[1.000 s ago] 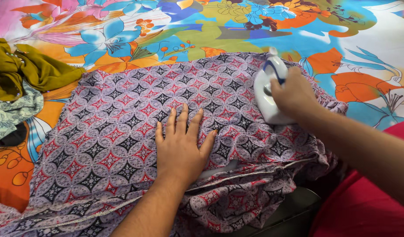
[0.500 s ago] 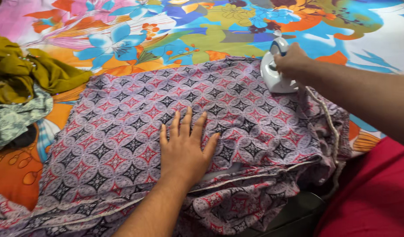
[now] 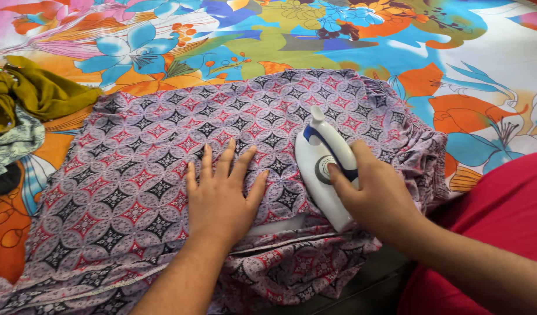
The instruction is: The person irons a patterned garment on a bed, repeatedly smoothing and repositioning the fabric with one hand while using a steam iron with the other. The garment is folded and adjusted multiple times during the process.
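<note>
Gripping the iron [image 3: 324, 169], the right hand [image 3: 376, 195] wraps its handle, thumb up by the round dial; fingers closed round it. Iron is white w/ blue trim, soleplate down on the cloth [image 3: 152, 181], nose pointing toward the far edge of the bed, sitting near the cloth's near-right part, just right of the left hand [image 3: 219, 195]. Left hand lies flat, palm down, fingers spread, pressing the cloth; holds nothing. Hand & iron are just beside each other, not touching as far as can be seen.

Cloth is purple w/ red & black diamond print, spread over the bedsheet [image 3: 484, 70], which has big blue, orange & green flowers. Cloth's near edge is folded & bunched, w/ a pale trim line running along it; right edge is rumpled too. At the left edge of the bed: a mustard garment [image 3: 29, 93] in a heap, a pale green printed one [image 3: 12, 143] just below it. Red fabric [image 3: 502, 216] fills the near-right corner, under the right forearm.
</note>
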